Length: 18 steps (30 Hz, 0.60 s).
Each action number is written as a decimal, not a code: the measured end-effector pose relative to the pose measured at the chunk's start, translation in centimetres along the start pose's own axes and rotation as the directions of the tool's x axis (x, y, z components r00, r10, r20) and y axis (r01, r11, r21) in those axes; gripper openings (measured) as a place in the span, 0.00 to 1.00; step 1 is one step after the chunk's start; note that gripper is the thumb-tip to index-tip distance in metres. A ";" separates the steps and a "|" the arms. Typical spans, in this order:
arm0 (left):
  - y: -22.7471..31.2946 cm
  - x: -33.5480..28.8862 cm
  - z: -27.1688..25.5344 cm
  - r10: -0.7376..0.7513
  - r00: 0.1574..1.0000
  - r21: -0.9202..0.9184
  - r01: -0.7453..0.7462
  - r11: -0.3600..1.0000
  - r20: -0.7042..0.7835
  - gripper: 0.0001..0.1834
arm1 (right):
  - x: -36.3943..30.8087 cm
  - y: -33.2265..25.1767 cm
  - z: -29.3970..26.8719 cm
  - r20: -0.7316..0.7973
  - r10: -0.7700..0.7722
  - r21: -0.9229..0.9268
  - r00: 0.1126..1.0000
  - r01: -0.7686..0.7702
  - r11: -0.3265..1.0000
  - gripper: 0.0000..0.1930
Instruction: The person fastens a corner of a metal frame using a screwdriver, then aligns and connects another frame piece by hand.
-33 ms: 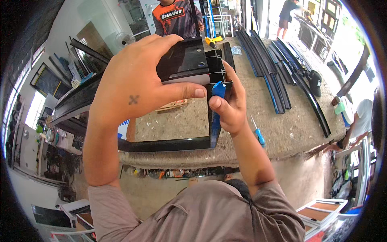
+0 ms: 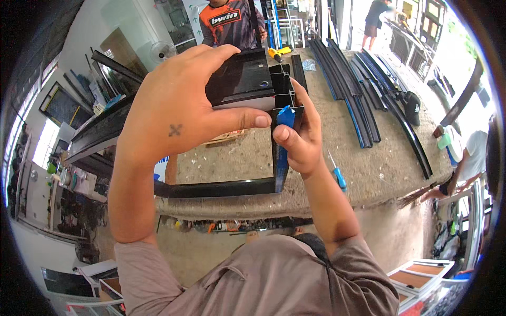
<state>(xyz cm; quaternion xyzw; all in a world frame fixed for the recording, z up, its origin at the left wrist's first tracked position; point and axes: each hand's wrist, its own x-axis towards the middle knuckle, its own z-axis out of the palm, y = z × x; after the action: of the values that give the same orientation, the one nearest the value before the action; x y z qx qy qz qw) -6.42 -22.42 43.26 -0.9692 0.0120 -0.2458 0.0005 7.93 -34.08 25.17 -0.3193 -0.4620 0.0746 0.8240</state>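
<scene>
My left hand [image 2: 174,100] is closed over a black metal profile [image 2: 240,79] that has small holes in its top face, its thumb along the near edge. My right hand [image 2: 303,137] wraps round the end of a second black profile [image 2: 283,81], whose hollow, ribbed end faces up. Torn blue film [image 2: 285,117] peels from this piece beside my right thumb. The two profiles meet at a corner between my hands. Both belong to a black frame, and its near bar [image 2: 221,188] lies along the table's front edge. My left fingertips are hidden behind the profile.
On the worktable [image 2: 337,195] lie a blue-handled screwdriver [image 2: 339,178], a yellow-and-black power tool [image 2: 279,53], long black profiles [image 2: 348,89] and a black cap [image 2: 412,108]. A person [image 2: 229,26] stands across the table. Another person [image 2: 472,158] bends at the right with a broom [image 2: 416,197].
</scene>
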 end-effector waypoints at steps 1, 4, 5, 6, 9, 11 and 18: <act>0.0 0.1 0.2 0.019 1.000 0.011 -0.019 1.000 -0.004 0.48 | -0.1 -0.1 0.0 -0.007 -0.006 0.008 1.000 0.006 1.000 0.53; 0.1 0.2 0.2 0.030 1.000 0.020 -0.030 0.999 0.004 0.48 | 0.1 -0.3 0.0 0.030 0.015 0.054 0.999 -0.017 0.998 0.54; 0.1 0.2 0.2 0.029 1.000 0.020 -0.029 0.999 0.005 0.48 | 0.1 -0.2 -0.2 0.033 0.018 0.031 0.999 -0.019 0.999 0.54; 0.1 0.1 0.3 0.034 0.999 0.022 -0.034 0.999 0.001 0.48 | 0.0 -0.2 -0.1 0.034 0.020 0.020 0.999 -0.021 1.000 0.54; 0.1 0.1 0.3 0.028 1.000 0.014 -0.028 1.000 0.008 0.49 | -0.2 -0.1 0.1 -0.010 0.038 -0.009 0.999 -0.038 0.999 0.54; 0.3 0.0 0.2 0.016 1.000 0.007 -0.016 1.000 0.017 0.49 | -0.2 -0.1 0.0 -0.002 0.025 0.006 1.000 -0.025 1.000 0.54; 0.5 -0.5 0.7 0.010 1.000 0.017 -0.010 1.000 0.006 0.51 | -1.2 0.1 -0.1 -0.015 0.033 0.029 0.999 -0.033 0.999 0.56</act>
<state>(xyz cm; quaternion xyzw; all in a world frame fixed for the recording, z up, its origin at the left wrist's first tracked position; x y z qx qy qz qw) -6.56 -22.94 42.39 -0.9699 0.0147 -0.2429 0.0099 7.39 -34.59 24.24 -0.3157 -0.4491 0.0923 0.8307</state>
